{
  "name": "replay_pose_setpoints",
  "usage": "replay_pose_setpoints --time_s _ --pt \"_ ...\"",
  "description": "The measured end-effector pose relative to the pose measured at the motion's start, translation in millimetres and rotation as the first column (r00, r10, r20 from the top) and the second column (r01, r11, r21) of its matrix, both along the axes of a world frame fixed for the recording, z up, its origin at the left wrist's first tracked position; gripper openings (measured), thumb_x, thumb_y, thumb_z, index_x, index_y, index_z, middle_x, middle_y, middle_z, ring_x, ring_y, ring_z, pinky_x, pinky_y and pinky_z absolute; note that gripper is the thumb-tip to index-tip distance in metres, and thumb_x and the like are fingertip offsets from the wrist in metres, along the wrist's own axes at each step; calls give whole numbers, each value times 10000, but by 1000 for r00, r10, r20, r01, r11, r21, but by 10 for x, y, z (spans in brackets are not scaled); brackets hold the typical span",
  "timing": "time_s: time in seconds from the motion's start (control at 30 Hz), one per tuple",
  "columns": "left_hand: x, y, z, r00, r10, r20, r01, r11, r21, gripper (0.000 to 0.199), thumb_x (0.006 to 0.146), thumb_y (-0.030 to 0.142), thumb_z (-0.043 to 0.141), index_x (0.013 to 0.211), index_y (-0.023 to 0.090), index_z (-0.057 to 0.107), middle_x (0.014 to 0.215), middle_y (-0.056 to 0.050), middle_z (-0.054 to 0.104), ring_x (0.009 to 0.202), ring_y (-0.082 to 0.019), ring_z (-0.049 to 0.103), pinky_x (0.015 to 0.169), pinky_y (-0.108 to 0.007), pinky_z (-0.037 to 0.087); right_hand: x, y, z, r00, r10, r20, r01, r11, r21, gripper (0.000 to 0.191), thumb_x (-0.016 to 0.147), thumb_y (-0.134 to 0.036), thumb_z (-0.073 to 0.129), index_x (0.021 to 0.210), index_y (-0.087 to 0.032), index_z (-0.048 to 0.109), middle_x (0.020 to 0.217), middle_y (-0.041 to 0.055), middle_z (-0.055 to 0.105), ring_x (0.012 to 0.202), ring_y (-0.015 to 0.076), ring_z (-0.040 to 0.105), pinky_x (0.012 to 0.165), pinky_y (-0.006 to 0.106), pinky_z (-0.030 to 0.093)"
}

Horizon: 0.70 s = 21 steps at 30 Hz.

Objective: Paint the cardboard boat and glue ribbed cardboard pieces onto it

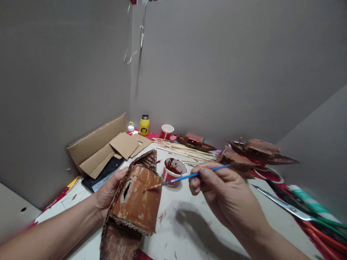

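While the left hand (108, 193) grips a brown boat (139, 206) by its left side, thumb near the corrugated edge and the other fingers mostly hidden, the right hand (217, 182) pinches a slim blue brush (187, 176) between thumb and fingers. The boat is held up at a tilt over the near part of the table (165, 238), its curved roof turned toward the brush. The bristles reach the roof's middle (whether they touch or hover just above it cannot be told).

Judging by its ragged cardboard edges, the boat should be light, fairly stiff along the hull, and softer across the roof, where a dark split (126, 192) makes a weak spot. Any wet paint would make it slick and easy to smudge. The hull's side looks the safest hold; pressing on the roof or pinching near the split could dent or widen it.

Just beyond the boat stands a cup (167, 177) with brown paint inside. Past it lie thin sticks (187, 148), with a second cup (166, 134) and a yellow bottle (144, 126) behind. Cardboard (99, 142) leans at the left. To the right sit three more boats: one by the wall (196, 141), one farther right (262, 148) and one nearer (235, 160). Open scissors (284, 204) lie nearest the right forearm.
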<state>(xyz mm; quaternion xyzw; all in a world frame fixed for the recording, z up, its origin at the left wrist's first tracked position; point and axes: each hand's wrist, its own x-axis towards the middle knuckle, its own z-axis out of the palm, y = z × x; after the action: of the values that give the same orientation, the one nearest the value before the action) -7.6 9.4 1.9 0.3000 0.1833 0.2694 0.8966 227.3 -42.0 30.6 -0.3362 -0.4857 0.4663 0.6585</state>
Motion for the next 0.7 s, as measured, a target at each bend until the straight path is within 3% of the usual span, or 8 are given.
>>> replay_pose_setpoints --time_s 0.17,0.4,0.7 --pt "16 -20 14 1000 -16 16 16 1000 -8 431 708 486 740 990 160 758 998 -99 767 916 -272 719 825 -367 558 21 18 -25 994 -80 -73 79 997 -21 105 755 -313 791 746 -215 758 588 14 695 526 110 635 467 171 519" --pt "7 -40 11 999 46 -29 -45 999 17 504 669 523 764 981 128 758 986 -129 766 929 -282 716 815 -352 556 -38 -94 -37 994 95 -50 -95 995 -4 72 801 -283 754 787 -213 763 630 20 702 533 94 622 503 168 527" --pt "-4 -35 -127 1000 -10 -5 11 1000 27 429 722 462 752 1012 145 740 958 -119 772 902 -259 729 834 -340 554 -58 -53 9 991 -73 -112 69 997 -38 154 733 -326 807 751 -179 764 559 23 672 508 104 607 456 165 496"
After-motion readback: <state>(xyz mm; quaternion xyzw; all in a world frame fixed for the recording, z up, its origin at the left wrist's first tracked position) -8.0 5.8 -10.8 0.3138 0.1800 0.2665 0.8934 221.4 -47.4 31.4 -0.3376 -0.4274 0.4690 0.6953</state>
